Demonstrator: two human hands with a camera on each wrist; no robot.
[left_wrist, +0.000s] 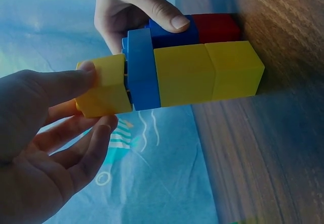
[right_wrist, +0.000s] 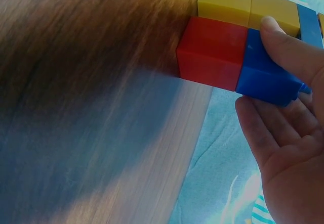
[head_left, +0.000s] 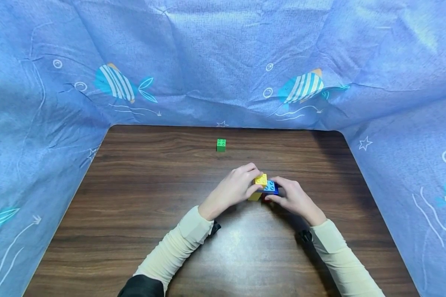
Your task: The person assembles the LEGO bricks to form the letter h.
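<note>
A small stack of toy building bricks stands on the table right of centre. My left hand (head_left: 236, 185) pinches the top yellow brick (left_wrist: 104, 95) between thumb and fingers. That brick sits at one end of a light blue brick (left_wrist: 144, 70), with a narrow gap showing between them. Below the light blue one are two stacked yellow bricks (left_wrist: 185, 76). Beside these, a dark blue brick (right_wrist: 266, 70) rests on a red brick (right_wrist: 212, 52). My right hand (head_left: 292, 197) grips the dark blue brick, thumb on one face and fingers on the opposite side.
A green brick (head_left: 221, 145) stands alone near the far edge of the brown wooden table (head_left: 152, 185). A blue cloth (head_left: 215, 62) with fish prints hangs behind the table and along both sides.
</note>
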